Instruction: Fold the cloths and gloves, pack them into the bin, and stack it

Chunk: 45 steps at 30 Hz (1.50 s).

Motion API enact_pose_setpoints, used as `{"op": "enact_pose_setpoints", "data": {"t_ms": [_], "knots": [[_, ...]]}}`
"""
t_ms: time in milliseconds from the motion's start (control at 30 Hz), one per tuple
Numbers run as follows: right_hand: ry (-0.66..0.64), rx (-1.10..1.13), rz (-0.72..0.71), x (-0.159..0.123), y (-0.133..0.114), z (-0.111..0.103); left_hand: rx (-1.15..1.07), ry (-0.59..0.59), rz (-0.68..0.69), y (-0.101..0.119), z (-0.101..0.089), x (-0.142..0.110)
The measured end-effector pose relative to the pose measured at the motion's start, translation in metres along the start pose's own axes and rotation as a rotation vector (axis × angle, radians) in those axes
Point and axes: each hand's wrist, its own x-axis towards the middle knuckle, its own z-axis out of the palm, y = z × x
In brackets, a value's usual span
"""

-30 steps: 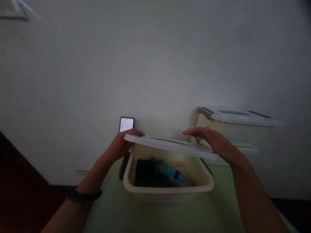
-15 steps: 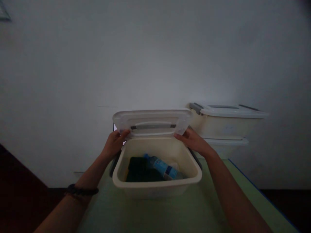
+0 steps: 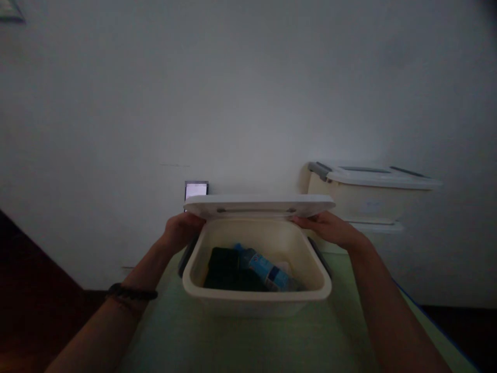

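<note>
Between my hands is a white plastic lid (image 3: 258, 203), tilted over the far rim of a cream storage box (image 3: 256, 296). My left hand (image 3: 182, 229) grips the lid's left end, and my right hand (image 3: 324, 226) pinches its right end; the fingers behind it are hidden. The box is uncovered on top. In it lie a plastic water bottle (image 3: 267, 269) with a blue label and blue cap, and a dark green item (image 3: 229, 270) whose kind I cannot make out. A pale thing beyond the bottle is partly covered.
Two more lidded storage boxes (image 3: 361, 202) are stacked against the wall at the right. A lit screen (image 3: 196, 189) shows behind the lid at the left. Everything stands on a light green table (image 3: 240, 342) with a blue edge on the right.
The lid has tipped lower toward the box, so its underside now looks narrower. Both hands moved with it, the right one outward. The lit screen behind has come into fuller view.
</note>
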Motion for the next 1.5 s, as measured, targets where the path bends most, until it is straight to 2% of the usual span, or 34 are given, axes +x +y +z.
{"op": "enact_pose_setpoints", "data": {"t_ms": [167,267,333,400,467,600,733,800,900,1000,1233,1500], "knots": [[-0.159,-0.038,-0.045,-0.017,-0.012,-0.021,-0.053,-0.302,0.059,0.019,-0.003,-0.006],[-0.141,-0.038,0.053,-0.029,-0.022,-0.034,-0.051,-0.388,0.063,0.022,-0.008,-0.003],[-0.107,-0.005,0.123,-0.032,-0.023,-0.036,-0.036,-0.385,0.093,0.020,-0.013,0.000],[-0.058,0.009,0.165,-0.030,-0.020,-0.032,0.058,-0.345,0.134,0.018,-0.017,0.003],[0.017,-0.077,0.193,-0.023,-0.015,-0.022,0.216,-0.342,0.133,0.020,-0.016,0.002],[0.032,-0.307,0.175,-0.004,-0.007,0.006,0.569,-0.453,0.044,0.032,-0.002,-0.008],[0.027,-0.382,0.139,0.007,-0.004,0.025,0.725,-0.326,0.134,0.031,0.015,-0.012],[0.049,-0.381,0.137,0.011,-0.002,0.028,0.678,-0.240,0.153,0.025,0.019,-0.008],[0.096,-0.352,0.146,0.018,0.002,0.027,0.562,-0.162,0.076,0.015,0.020,0.002],[0.090,-0.332,0.149,0.029,0.004,0.026,0.504,-0.143,0.019,0.008,0.017,0.014],[0.079,-0.326,0.120,0.049,0.010,0.024,0.507,-0.105,0.062,-0.002,0.014,0.027],[0.143,-0.291,0.153,0.035,0.015,0.026,0.553,-0.128,0.083,0.001,0.014,0.024]]}}
